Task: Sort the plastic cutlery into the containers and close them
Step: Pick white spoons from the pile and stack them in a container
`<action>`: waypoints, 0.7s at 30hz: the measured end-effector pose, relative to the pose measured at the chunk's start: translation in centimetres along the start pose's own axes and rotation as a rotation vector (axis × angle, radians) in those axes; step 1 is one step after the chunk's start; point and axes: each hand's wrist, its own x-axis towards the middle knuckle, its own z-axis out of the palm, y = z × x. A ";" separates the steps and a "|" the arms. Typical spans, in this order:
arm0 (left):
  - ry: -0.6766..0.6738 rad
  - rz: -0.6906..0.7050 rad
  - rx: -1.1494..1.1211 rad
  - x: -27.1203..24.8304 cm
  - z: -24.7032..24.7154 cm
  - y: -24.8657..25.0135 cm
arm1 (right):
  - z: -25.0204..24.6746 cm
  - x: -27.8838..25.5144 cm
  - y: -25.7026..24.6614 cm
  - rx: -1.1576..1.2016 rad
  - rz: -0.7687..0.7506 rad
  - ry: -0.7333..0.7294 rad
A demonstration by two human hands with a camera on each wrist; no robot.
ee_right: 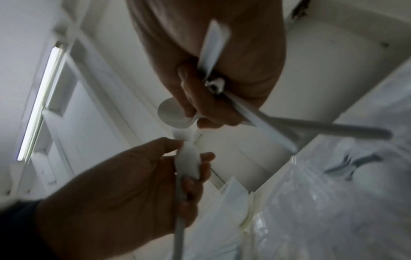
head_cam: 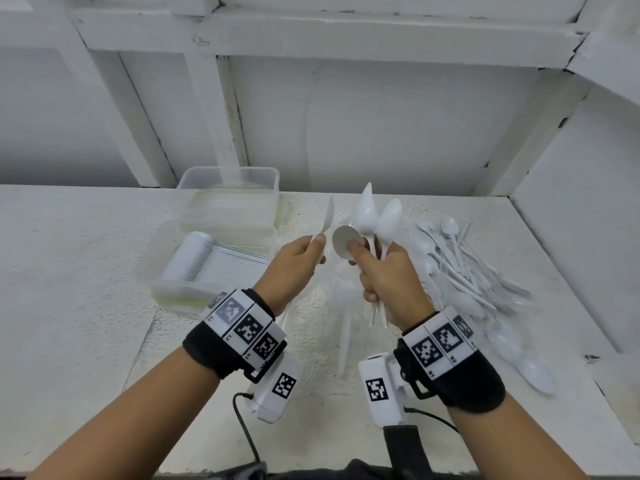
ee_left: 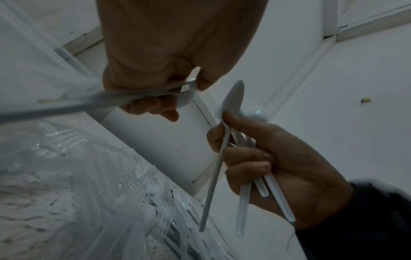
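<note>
Head view shows the right hand (head_cam: 384, 275) curled tight around a small bunch of white plastic spoons (head_cam: 377, 216), bowls pointing up, handles poking out below the fist. The left hand (head_cam: 294, 265) pinches one thin white piece (head_cam: 327, 216) by its lower end; it looks like a knife, but the blur makes that hard to be sure of. Both hands are up above the table (head_cam: 69, 271). More loose spoons lie in a pile (head_cam: 460, 265) on the right side of the table, and a clear bag (head_cam: 341, 306) with more cutlery lies under the hands. On the left, an open container (head_cam: 207, 265) already has a neat row of cutlery in it, and a second clear container (head_cam: 228, 192) sits just behind it. These pieces are probably very light and smooth, so they may slip or fan out if the grip is loose. They likely bend a bit and could snap at the thin neck. Holding them by the middle of the handles, all facing the same way, seems best for laying them flat in a container.
</note>
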 end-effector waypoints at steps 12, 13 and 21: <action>0.041 -0.050 -0.185 0.5 0.3 -0.1 | 1.8 -0.7 0.4 0.076 -0.026 0.067; 0.049 -0.039 -0.173 0.5 0.3 -0.2 | 1.8 -0.8 0.3 0.073 -0.035 0.064; 0.025 -0.041 -0.274 0.4 0.7 -0.1 | 1.9 -0.7 0.3 0.026 -0.063 0.060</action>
